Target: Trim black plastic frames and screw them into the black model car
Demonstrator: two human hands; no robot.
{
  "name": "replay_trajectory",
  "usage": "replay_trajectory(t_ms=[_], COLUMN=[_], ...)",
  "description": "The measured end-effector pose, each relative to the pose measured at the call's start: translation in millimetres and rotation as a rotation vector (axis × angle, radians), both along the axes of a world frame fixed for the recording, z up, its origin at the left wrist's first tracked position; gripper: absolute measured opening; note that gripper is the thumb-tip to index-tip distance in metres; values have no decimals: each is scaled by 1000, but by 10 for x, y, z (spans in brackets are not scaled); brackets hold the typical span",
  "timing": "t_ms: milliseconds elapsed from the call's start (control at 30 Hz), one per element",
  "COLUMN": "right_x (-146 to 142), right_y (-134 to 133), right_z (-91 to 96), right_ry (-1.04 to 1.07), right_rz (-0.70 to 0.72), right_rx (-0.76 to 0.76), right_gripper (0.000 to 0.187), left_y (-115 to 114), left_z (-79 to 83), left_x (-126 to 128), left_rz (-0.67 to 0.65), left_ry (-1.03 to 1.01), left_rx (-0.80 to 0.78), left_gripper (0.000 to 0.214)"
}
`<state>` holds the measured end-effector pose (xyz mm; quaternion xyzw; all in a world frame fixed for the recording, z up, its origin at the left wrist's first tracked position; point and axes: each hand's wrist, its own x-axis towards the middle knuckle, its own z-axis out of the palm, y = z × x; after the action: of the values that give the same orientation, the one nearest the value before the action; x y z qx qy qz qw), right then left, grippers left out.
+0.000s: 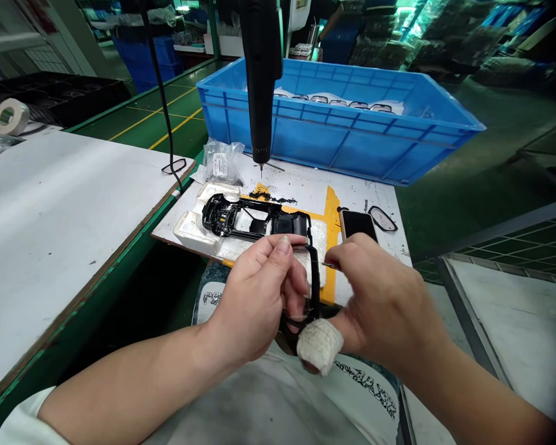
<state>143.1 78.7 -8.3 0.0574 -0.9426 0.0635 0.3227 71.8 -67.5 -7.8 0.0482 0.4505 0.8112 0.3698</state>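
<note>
Both our grips are raised over the white table (301,185). Our left grip (254,290) is clamped, thumb on top, on a thin black plastic frame (313,278), which stands nearly upright between our hands. Our right grip (384,303) is closed just beside it on a thin metal sliver (330,264), too small for us to name exactly, and one digit of that grip wears a white bandage (319,346).

Just behind our hands, a white foam tray (199,225) carries a black phone housing (245,216), and our hands block part of the tray from view. Farther right, a black slab (358,224) and an oval black-rimmed frame (382,218) lie beside yellow tape (332,228). An electric screwdriver (259,80) hangs in front of a blue plastic crate (338,145), its bit close above the table. The crate holds a row of bagged parts (333,102), and a clear plastic bag (220,162) lies against it. To our left is a second white table (65,247), with a roll of tape (10,116) beyond it.
</note>
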Motion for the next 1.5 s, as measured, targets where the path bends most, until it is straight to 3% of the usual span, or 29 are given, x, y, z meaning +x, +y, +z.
replay_trajectory(t_ms=[67, 267, 367, 467, 567, 767, 867, 1033, 1267, 1333, 1433, 1500], right_x=[-1, 67, 49, -4, -30, 55, 62, -2, 42, 29, -16, -35], right_y=[-16, -78, -49, 0, 13, -35, -25, 19, -28, -22, -5, -9], right_z=[-2, -33, -15, 21, 34, -10, -17, -39, -62, -46, -32, -40], right_ry=[-22, 6, 39, -10, -83, -27, 29, -22, 40, 65, 45, 8], right_rz=[25, 246, 191, 37, 6, 214, 189, 1, 241, 197, 50, 50], right_rx=[17, 32, 24, -19, -34, 17, 18, 6, 25, 6, 18, 41], right_gripper=[69, 42, 35, 55, 71, 46, 39, 67, 36, 37, 56, 59], left_y=[-1, -5, -8, -1, 7, 13, 19, 43, 48, 38, 30, 32], left_z=[9, -25, -26, -8, 1, -24, -23, -20, 1, 11, 0, -22], left_x=[0, -24, -19, 0, 11, 1, 4, 1, -30, -29, -22, -21], left_rz=[1, 41, 27, 12, 6, 29, 28, 13, 40, 39, 35, 58], left_ry=[-10, -3, 1, -14, -31, -28, -25, -50, -55, -55, -76, -94], left_rx=[-4, -14, -8, -5, 0, -9, -11, -22, -47, -45, -34, -44], left_gripper=[23, 21, 22, 24, 22, 24, 24, 26, 28, 29, 27, 23])
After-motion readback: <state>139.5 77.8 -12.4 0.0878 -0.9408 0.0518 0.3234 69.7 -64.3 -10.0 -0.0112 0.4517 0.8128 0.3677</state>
